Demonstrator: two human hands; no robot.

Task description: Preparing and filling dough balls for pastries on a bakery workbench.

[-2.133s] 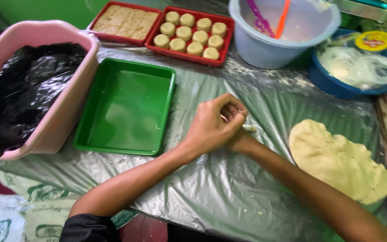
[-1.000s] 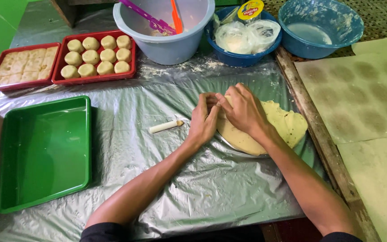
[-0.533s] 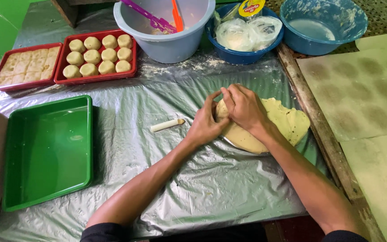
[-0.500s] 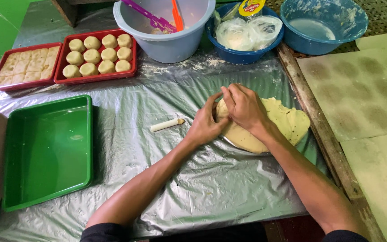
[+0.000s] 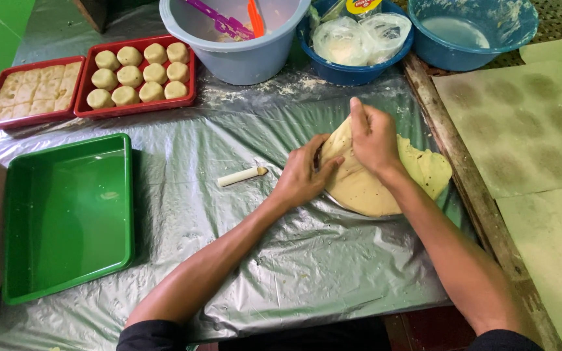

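**A:** What is at the centre?

**B:** A flat sheet of pale yellow dough (image 5: 385,185) lies on the plastic-covered surface (image 5: 281,260), right of middle. Both hands are on its left edge. The left hand (image 5: 304,174) cups the edge from the left, fingers curled. The right hand (image 5: 373,136) is closed on a lifted fold of dough, pinching it up off the sheet.

**A:** How far along does the work look?

**B:** Partly done, as a judgement. On the far left, a red tray (image 5: 139,107) holds ten round dough balls in rows, and beside it a second red tray (image 5: 28,120) holds a slab cut into squares. One small white roll (image 5: 242,175) of dough lies on the plastic just left of the hands. The green tray (image 5: 66,214), near left, holds nothing. Most of the sheet is uncut.

**A:** What else is around?

**B:** At the far edge, a grey bucket (image 5: 235,55) with purple and orange utensils, a blue bowl (image 5: 352,65) holding knotted clear bags, and another blue bowl (image 5: 469,39) with whitish liquid. Flour is scattered near the bucket. On the right, past a wooden rail (image 5: 463,175), lie flour-marked boards (image 5: 535,130).

**A:** Anything in the way?

**B:** Only the small roll lies near the hands. The plastic is wrinkled.
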